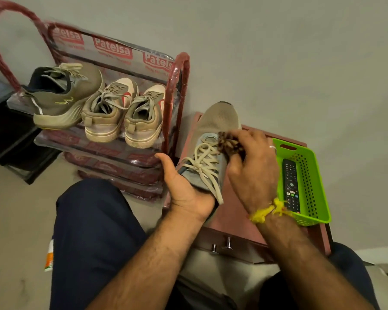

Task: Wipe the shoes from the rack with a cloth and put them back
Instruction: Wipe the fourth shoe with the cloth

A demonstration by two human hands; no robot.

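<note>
So we've got the grey shoe [211, 139] up off the rack, toe pointing away from us, over a pinkish low table [231, 220]; our left hand [184, 189] is cupping it from underneath at the heel end, thumb sticking up along the side, fingers wrapped under where we can't see them; so that hand is closed around the shoe, not loose. Our right hand [253, 166] has its fingers curled tight round a bunched-up brown patterned cloth [230, 142], and the cloth is pressed right on the tongue, just above the cream laces; there's a ring on one finger and a yellow thread [269, 212] tied at that wrist.

The red rack [179, 86] sits to the left, still in plastic wrap with "Patelsa" printed on it; on its top shelf there's an olive sneaker [65, 99] lying sideways, and a beige pair [123, 113] next to it, heels toward us, all three touching or near enough.

On the table, just right of the right hand, a green basket [311, 166] with a black remote [290, 184] lying in it; our knees in dark trousers at the bottom.
</note>
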